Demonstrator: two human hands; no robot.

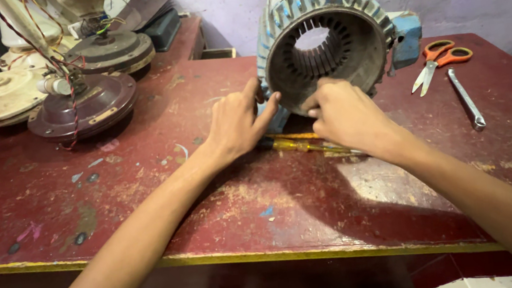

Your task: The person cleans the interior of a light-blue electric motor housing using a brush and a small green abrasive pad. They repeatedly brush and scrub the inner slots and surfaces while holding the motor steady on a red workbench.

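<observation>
The motor stator housing (324, 42) lies on its side, bore facing the person; both hands touch its lower rim, left hand (238, 122) and right hand (345, 114) fingers apparently pinching, nothing clearly held.

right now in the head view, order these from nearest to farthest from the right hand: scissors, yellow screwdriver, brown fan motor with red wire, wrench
From the right hand:
1. Yellow screwdriver, lying just under the hand on the table.
2. Scissors, to its right, orange handles.
3. Wrench, slightly farther right than the scissors.
4. Brown fan motor with red wire, far left of the table.
</observation>
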